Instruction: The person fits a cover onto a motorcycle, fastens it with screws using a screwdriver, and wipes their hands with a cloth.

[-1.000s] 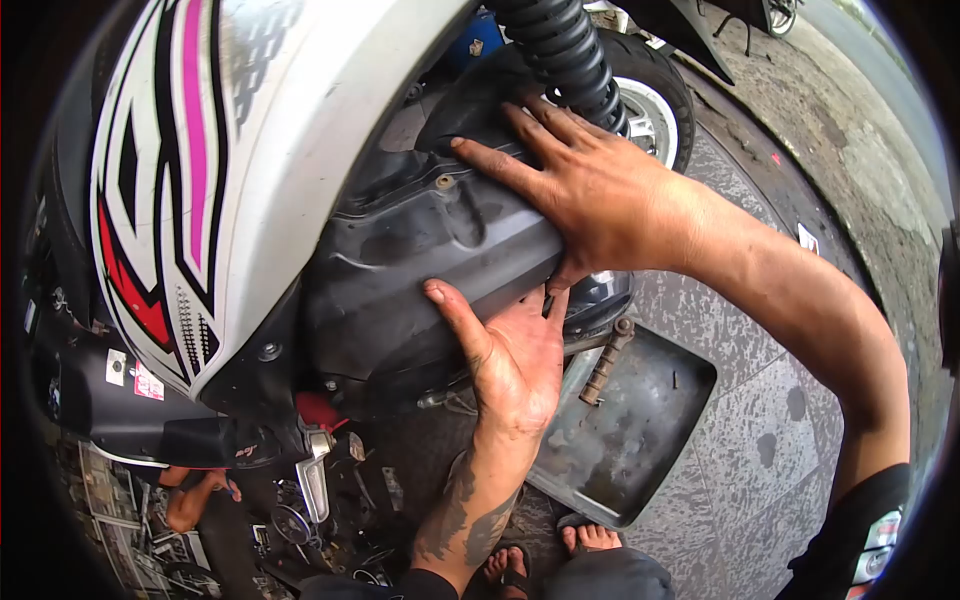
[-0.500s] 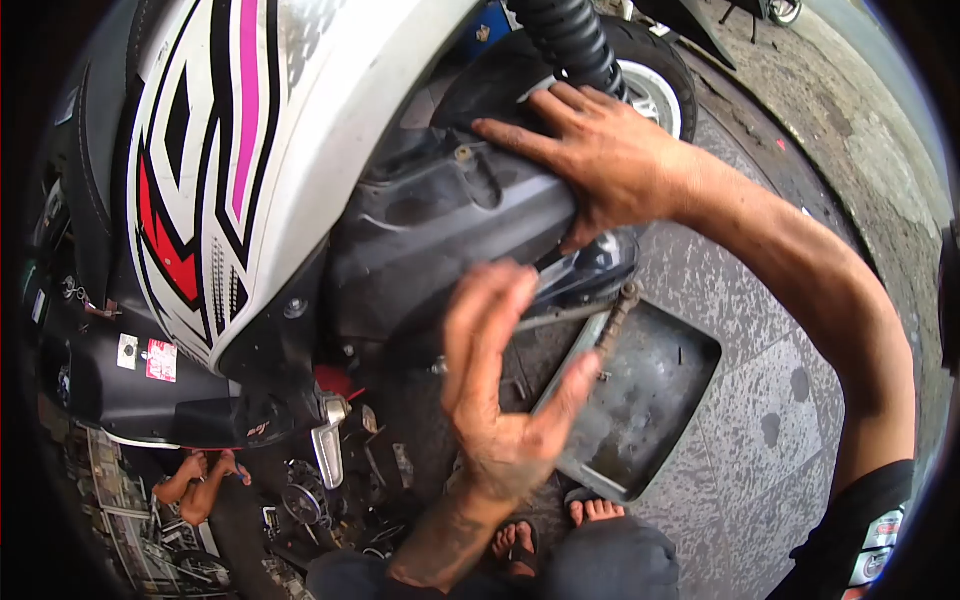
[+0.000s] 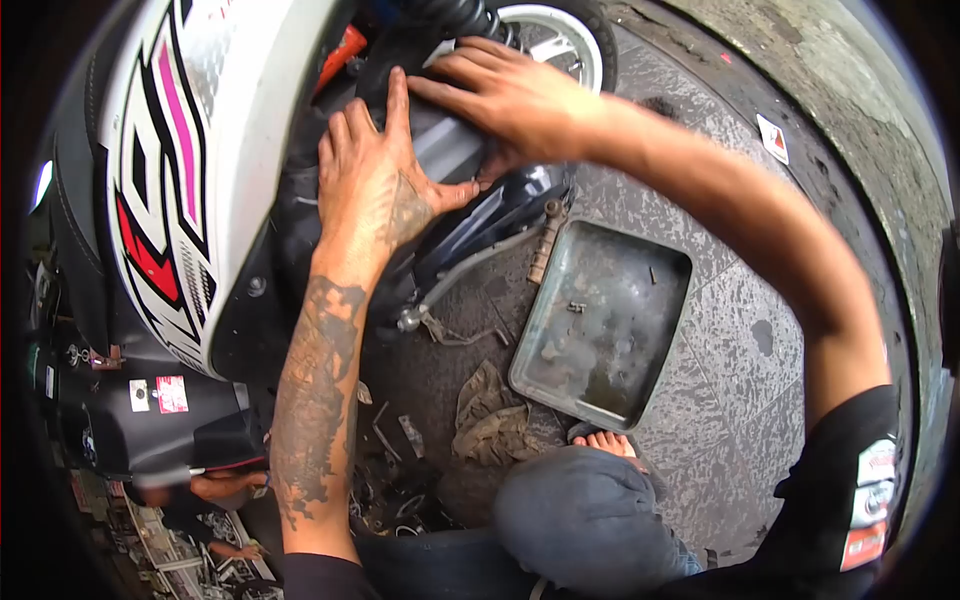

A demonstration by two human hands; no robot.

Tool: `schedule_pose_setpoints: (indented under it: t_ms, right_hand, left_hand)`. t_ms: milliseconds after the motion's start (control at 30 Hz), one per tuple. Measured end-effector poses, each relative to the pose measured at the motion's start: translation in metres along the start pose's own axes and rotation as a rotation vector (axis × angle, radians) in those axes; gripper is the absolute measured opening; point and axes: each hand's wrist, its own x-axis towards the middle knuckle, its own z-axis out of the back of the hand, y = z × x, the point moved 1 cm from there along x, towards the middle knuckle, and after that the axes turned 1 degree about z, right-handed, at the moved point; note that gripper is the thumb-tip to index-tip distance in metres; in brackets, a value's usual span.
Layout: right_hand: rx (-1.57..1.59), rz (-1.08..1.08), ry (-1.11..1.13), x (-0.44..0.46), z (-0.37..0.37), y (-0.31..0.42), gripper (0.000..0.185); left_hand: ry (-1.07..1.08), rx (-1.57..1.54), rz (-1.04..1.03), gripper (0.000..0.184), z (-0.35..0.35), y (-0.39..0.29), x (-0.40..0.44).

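Touching blk cover again: L hand, prev. off it

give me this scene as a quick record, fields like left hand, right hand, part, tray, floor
left hand: left hand spread on the dark cover, fingers apart
right hand: right hand at the cover's far end, thumb near the left thumb
part: dark cover, mostly hidden by the hands
vehicle: white side panel with red, pink and black graphics; white-rimmed wheel beyond
tray: shallow tray holding two small pieces
floor: crumpled cloth left of the tray
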Motion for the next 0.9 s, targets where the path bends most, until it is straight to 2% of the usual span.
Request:
schedule_pose_setpoints:
  t_ms: [33, 67, 100, 133, 167, 300, 367, 433, 467, 633, 700, 867, 900]
  right_hand:
    - [0.143, -0.031, -0.121, -0.018, 0.010, 0.005, 0.097]
    - [0.324, -0.174, -0.269, -0.036, 0.016, 0.010, 0.083]
    - [0.395, -0.486, -0.368, -0.051, 0.017, 0.017, 0.064]
    - [0.493, -0.658, -0.402, -0.066, 0.012, 0.012, 0.049]
    - [0.562, -0.764, -0.340, -0.075, 0.007, 0.012, 0.042]
    - [0.784, -0.772, -0.477, -0.050, -0.014, 0.036, 0.044]
    - [0.831, -0.782, -0.428, -0.027, -0.020, 0.037, 0.055]
    - [0.848, -0.933, -0.390, -0.016, -0.023, 0.040, 0.060]
    - [0.858, -0.932, -0.432, -0.014, -0.032, 0.040, 0.062]
    - [0.755, -0.916, -0.493, -0.003, -0.049, 0.037, 0.057]
    - [0.745, -0.993, -0.547, 0.001, -0.049, 0.040, 0.051]
    - [0.707, -0.972, -0.576, 0.001, -0.052, 0.037, 0.045]
    - [0.650, -0.924, -0.618, 0.000, -0.062, 0.035, 0.045]
  left_hand:
    - [0.004, -0.026, 0.007, 0.125, 0.002, -0.001, 0.000]
    - [0.009, -0.028, 0.007, 0.123, 0.003, -0.001, 0.000]
    - [0.017, -0.028, 0.016, 0.122, 0.003, 0.000, -0.002]
    - [-0.008, -0.034, 0.010, 0.119, 0.000, 0.001, -0.002]
    - [0.007, -0.030, 0.013, 0.118, 0.000, 0.000, -0.001]
    - [0.047, -0.049, 0.047, 0.115, 0.006, -0.006, 0.000]
    - [0.024, -0.061, 0.041, 0.115, 0.003, -0.004, 0.000]
    - [0.059, -0.087, 0.055, 0.116, 0.004, -0.005, 0.000]
    - [0.060, -0.090, 0.057, 0.117, 0.004, -0.005, 0.000]
    - [0.100, -0.095, 0.073, 0.118, 0.005, -0.006, 0.004]
    - [0.078, -0.097, 0.065, 0.111, 0.005, -0.005, 0.003]
    - [0.067, -0.114, 0.054, 0.111, 0.003, -0.004, 0.003]
    - [0.053, -0.104, 0.061, 0.117, 0.002, -0.004, 0.003]
